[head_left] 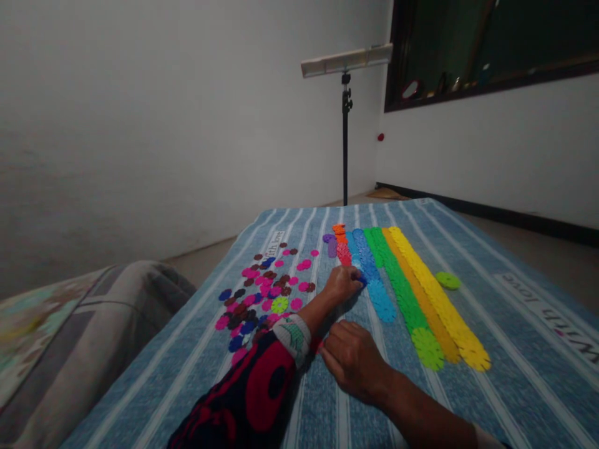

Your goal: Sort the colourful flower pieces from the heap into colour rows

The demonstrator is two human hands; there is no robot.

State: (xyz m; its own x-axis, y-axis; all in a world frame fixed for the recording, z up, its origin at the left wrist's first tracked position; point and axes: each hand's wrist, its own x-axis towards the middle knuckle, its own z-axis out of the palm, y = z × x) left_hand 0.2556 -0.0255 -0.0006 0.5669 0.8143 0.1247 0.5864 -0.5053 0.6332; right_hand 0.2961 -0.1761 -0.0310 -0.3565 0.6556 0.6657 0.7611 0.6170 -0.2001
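Note:
Rows of flat plastic snowflake discs lie sorted by colour on a blue striped cloth [491, 324]: a yellow row [440, 299], an orange-yellow row, a green row [397, 287], a blue row [374, 280], and short red [344, 252], orange [339, 229] and purple [331, 244] rows. My left hand [343, 284] reaches to the near end of the red and blue rows, fingers pinched on a dark blue disc [361, 280]. My right hand [353, 365] rests on the cloth just behind it, fingers curled, something red at its fingertips.
A loose pile of pink, brown and dark blue discs [264, 293] lies left of the rows. One green disc [448, 280] sits apart on the right. A light stand [345, 143] rises behind the bed; a folded blanket [93, 337] lies at left.

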